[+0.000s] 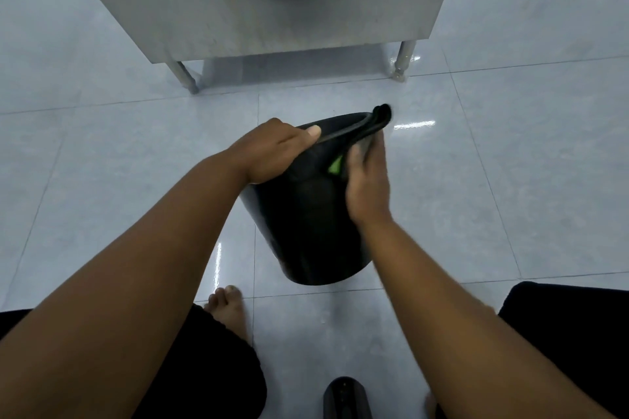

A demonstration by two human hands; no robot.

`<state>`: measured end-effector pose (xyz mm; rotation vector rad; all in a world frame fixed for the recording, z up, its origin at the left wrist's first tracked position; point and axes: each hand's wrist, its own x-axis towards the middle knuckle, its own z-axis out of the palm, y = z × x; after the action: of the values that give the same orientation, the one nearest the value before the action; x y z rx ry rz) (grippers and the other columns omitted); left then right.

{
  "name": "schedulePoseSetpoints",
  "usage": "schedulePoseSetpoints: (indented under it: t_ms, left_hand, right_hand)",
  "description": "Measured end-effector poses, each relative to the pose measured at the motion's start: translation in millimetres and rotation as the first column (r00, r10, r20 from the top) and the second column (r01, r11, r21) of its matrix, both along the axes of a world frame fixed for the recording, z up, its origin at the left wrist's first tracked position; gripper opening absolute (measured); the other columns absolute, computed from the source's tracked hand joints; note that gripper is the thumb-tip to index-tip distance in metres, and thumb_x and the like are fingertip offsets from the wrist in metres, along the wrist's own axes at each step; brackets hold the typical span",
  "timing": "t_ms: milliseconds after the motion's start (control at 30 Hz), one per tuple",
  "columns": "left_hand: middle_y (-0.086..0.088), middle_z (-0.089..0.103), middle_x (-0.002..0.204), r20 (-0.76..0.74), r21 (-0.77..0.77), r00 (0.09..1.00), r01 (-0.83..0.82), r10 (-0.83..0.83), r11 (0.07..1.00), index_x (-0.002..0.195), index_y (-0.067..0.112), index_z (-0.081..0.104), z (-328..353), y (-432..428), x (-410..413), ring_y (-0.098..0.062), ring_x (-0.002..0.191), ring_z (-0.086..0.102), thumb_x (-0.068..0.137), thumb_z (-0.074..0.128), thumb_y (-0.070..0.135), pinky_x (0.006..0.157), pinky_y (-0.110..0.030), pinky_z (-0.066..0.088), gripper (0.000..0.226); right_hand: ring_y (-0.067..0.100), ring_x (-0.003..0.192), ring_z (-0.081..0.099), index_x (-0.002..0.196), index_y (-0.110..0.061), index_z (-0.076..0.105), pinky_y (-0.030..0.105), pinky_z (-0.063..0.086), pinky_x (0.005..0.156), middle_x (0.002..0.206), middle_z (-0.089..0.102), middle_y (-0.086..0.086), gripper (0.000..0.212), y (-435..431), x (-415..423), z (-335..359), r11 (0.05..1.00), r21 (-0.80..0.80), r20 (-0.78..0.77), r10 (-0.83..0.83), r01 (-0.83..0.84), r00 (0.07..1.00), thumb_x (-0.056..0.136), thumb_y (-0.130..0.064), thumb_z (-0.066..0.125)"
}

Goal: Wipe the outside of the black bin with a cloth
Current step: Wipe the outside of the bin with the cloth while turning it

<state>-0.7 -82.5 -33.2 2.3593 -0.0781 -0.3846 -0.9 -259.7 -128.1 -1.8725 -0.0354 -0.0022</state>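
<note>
bare tiled floor (102, 180) lies open to the left of the bin (306, 224). the left hand (272, 153) has its grip closed over the bin's near-left rim. the bin stands on the floor between the feet and the steel bench (272, 3), tilted, long axis leaning up and away, mouth toward the bench. the right hand (367, 184) presses a cloth (374, 122), grip closed on it, against the right rim. more open floor lies right.
</note>
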Motion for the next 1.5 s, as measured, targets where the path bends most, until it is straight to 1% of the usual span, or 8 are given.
schedulePoseSetpoints:
  t_ms: [133,333,567,700,800,933,1067,1500]
  left_hand:
    - [0.011,0.060,0.075,-0.008,0.039,0.999,-0.033,0.033,0.999,0.066,0.027,0.058,-2.6,17.5,7.8,-0.016,0.079,0.058,0.102,0.039,0.049,0.077,-0.032,0.040,0.046]
    - [0.004,0.060,0.125,-0.045,0.152,0.999,-0.003,0.010,0.988,0.118,0.029,0.066,15.3,4.3,21.5,-0.016,0.112,0.054,0.102,0.021,0.057,0.093,-0.031,0.035,0.055]
    - [-0.007,0.046,0.059,0.042,0.250,0.984,-0.176,0.171,0.952,0.054,0.010,0.037,0.6,16.4,14.0,-0.025,0.060,0.046,0.099,0.032,0.059,0.063,-0.035,0.034,0.067]
    - [-0.001,0.040,0.056,-0.044,0.091,0.974,-0.216,0.221,0.972,0.051,0.014,0.039,3.4,24.7,9.3,-0.016,0.055,0.040,0.099,0.043,0.050,0.059,-0.030,0.031,0.061]
    - [0.000,0.048,0.058,-0.109,0.029,0.970,-0.217,0.219,0.976,0.058,0.009,0.053,1.8,27.8,6.8,-0.017,0.060,0.046,0.097,0.047,0.053,0.065,-0.030,0.035,0.059]
    - [0.008,0.040,0.045,-0.061,0.042,0.968,-0.240,0.243,0.970,0.047,0.018,0.041,0.2,25.0,6.9,-0.016,0.053,0.040,0.097,0.047,0.052,0.061,-0.032,0.032,0.061]
    - [0.001,0.061,0.065,-0.001,0.144,0.986,-0.167,0.169,0.975,0.055,0.024,0.057,0.5,15.6,6.8,-0.017,0.069,0.056,0.099,0.038,0.055,0.070,-0.033,0.042,0.057]
    - [-0.002,0.056,0.058,-0.036,-0.044,0.975,-0.222,0.220,0.974,0.062,0.000,0.057,-0.8,21.8,-2.5,-0.016,0.061,0.049,0.096,0.051,0.049,0.069,-0.035,0.040,0.060]
  right_hand:
    - [0.035,0.158,-0.007,0.163,-0.023,0.014,0.058,0.000,0.126,0.171,-0.005,0.011,0.087,39.5,-63.3,-13.2,0.737,-0.666,0.315,0.412,-0.109,0.855,0.095,-0.071,0.039]
    - [0.028,0.158,-0.013,0.162,-0.019,0.023,0.048,-0.015,0.125,0.172,0.001,0.005,0.084,53.7,-108.1,-57.5,0.352,-0.930,0.208,0.745,-0.109,0.634,0.096,-0.065,0.047]
    - [0.029,0.159,0.003,0.161,-0.019,0.022,0.054,0.008,0.127,0.170,0.009,0.002,0.080,19.0,-79.2,-69.9,0.747,-0.665,0.450,0.384,0.015,0.806,0.097,-0.059,0.048]
    - [0.024,0.156,0.022,0.163,-0.026,0.013,0.047,0.026,0.126,0.170,0.020,0.000,0.070,-13.3,-46.3,-72.5,0.985,-0.132,-0.038,0.106,-0.110,0.994,0.103,-0.056,0.031]
    - [0.028,0.146,0.041,0.159,-0.029,0.028,0.043,0.032,0.122,0.158,0.044,0.003,0.056,-17.9,-31.7,-74.1,0.997,-0.002,-0.309,0.071,-0.075,0.948,0.107,-0.052,0.023]
    - [0.036,0.152,0.028,0.158,-0.007,0.028,0.052,0.025,0.124,0.164,0.028,0.019,0.080,16.7,-42.2,-46.6,0.965,-0.263,0.089,0.036,-0.011,0.995,0.097,-0.058,0.037]
    - [0.042,0.157,0.007,0.161,-0.022,0.022,0.061,0.006,0.124,0.169,0.001,0.010,0.079,53.9,-59.9,-20.5,0.703,-0.711,0.437,0.425,0.015,0.792,0.098,-0.062,0.046]
    - [0.031,0.158,0.003,0.158,-0.026,0.023,0.058,0.028,0.120,0.169,0.005,0.020,0.068,11.4,-1.3,-35.5,0.898,-0.417,0.432,0.332,-0.141,0.839,0.098,-0.052,0.045]
